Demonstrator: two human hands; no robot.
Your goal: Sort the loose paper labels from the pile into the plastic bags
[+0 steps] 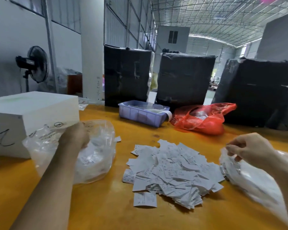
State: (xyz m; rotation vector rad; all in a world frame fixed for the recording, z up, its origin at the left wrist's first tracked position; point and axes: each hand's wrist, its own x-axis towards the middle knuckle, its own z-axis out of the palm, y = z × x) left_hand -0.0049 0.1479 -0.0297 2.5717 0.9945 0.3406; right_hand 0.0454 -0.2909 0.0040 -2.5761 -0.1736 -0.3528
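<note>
A heap of loose white printed paper labels [171, 171] is spread on the glossy yellow tabletop [106, 205], between the two hands. The left hand [75, 136] is sunk into the mouth of a crumpled clear plastic bag [93, 156] partly filled with white labels; its fingers are curled down into the bag's opening, but whether plastic or labels are gripped cannot be told, since the fingertips are hidden. The right hand [249, 146] is held at the upper edge of a second clear plastic bag [249, 178], whose film is pinched between its curled fingers [231, 149] and thumb. The label heap lies just left of those right fingers and well to the right of the left fingers. One stray label [117, 139] is seen just beyond the left bag. Behind the left fingers a white rectangular box [23, 113] is set; farther off stand a lavender plastic tray [140, 114], a red plastic bag [201, 118] and black-wrapped cartons [184, 78].
</note>
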